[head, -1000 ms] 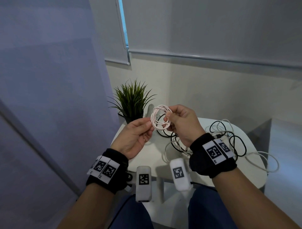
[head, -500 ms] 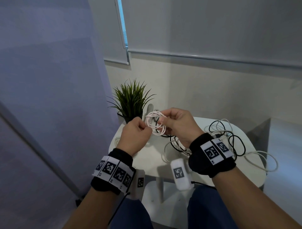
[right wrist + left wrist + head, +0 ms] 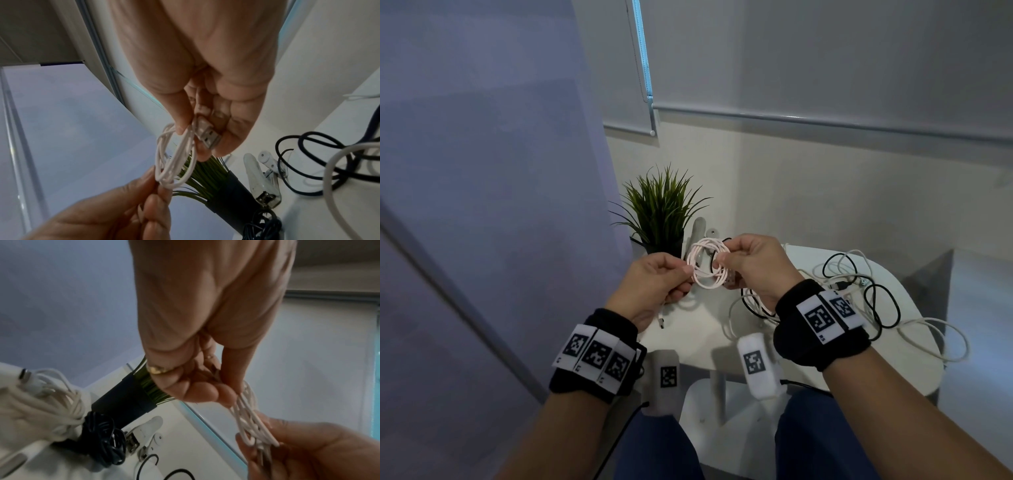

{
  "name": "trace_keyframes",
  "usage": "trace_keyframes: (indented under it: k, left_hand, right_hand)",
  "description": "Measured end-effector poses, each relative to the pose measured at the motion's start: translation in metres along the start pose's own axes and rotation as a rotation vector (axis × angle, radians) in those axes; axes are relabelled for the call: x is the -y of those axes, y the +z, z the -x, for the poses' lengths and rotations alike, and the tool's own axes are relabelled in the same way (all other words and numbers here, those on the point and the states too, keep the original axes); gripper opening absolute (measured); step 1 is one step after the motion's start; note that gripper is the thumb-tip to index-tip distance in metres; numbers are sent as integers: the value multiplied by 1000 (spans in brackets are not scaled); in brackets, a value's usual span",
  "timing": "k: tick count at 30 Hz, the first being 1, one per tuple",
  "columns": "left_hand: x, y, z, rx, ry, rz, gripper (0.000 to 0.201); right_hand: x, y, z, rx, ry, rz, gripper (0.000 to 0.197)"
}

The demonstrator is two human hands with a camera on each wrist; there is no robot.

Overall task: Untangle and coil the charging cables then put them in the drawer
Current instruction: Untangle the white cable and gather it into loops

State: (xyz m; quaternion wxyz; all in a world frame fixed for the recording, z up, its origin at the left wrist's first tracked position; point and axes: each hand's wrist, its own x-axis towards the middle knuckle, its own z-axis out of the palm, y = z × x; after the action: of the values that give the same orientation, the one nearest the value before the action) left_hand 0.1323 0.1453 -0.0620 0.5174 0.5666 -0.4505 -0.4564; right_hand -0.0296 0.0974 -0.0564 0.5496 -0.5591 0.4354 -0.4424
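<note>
Both hands hold a small coil of pale pink-white cable (image 3: 707, 265) up above the white round table (image 3: 698, 329). My left hand (image 3: 686, 271) pinches the coil's left side (image 3: 245, 404). On the right side, my right hand (image 3: 719, 265) grips the coil (image 3: 174, 162) together with its USB plug (image 3: 207, 134). A loose tangle of black and white cables (image 3: 859, 294) lies on the table to the right, partly hidden by my right wrist. In the left wrist view a bundled white cable (image 3: 51, 402) and a bundled black cable (image 3: 102, 443) lie by the plant pot.
A green plant in a black pot (image 3: 661, 212) stands at the table's back left. White clips (image 3: 263, 178) lie beside it. One white cable loop (image 3: 941, 339) hangs over the table's right edge. A wall and curtain close off the left.
My left hand has turned over and gone from touching the coil with loose fingers to pinching its left side. The coil has come down slightly and to the left.
</note>
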Motion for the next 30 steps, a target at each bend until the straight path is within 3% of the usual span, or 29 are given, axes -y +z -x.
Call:
trace_keyframes:
  k: [10,17,22,30]
  left_hand:
    - [30,-8,-9,-94,-123,-355,16]
    - [54,-18,-9,-226,-147,-491,13]
    - [62,-12,-4,-191,-62,-770,14]
    - [68,-16,-6,-112,-51,-891,24]
  right_hand:
    - [-20,20,-4,6,157,78,24]
    - [-35,34,-1,152,375,92,27]
    - [-47,35,-5,165,407,263,13]
    - [-62,37,-17,182,406,370,16]
